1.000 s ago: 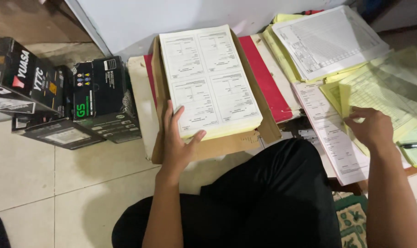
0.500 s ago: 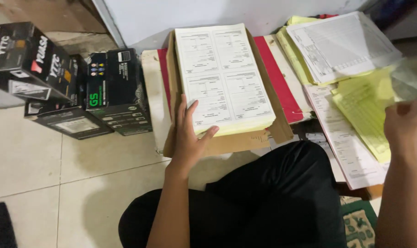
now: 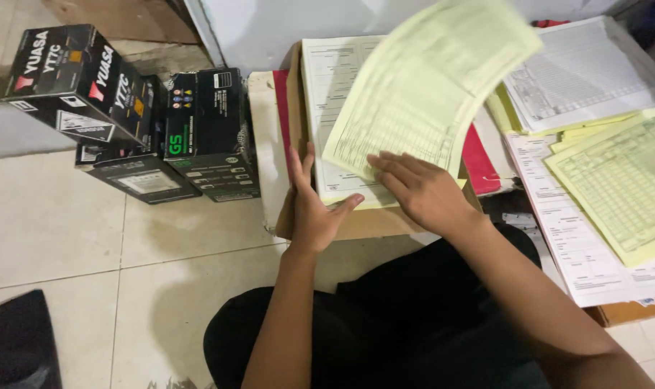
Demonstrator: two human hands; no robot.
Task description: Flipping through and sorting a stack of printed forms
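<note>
Fingers (image 3: 392, 164) of right hand (image 3: 421, 191) pinch yellow sheet (image 3: 428, 86); left hand (image 3: 314, 209) lies flat, released.

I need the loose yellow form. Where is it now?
In the head view, the yellow sheet is upper centre, under the right hand, over the stack of white forms.

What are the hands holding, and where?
The right hand holds a yellow form sheet by its bottom edge. The left hand steadies the paper stack at its lower-left corner.
</note>
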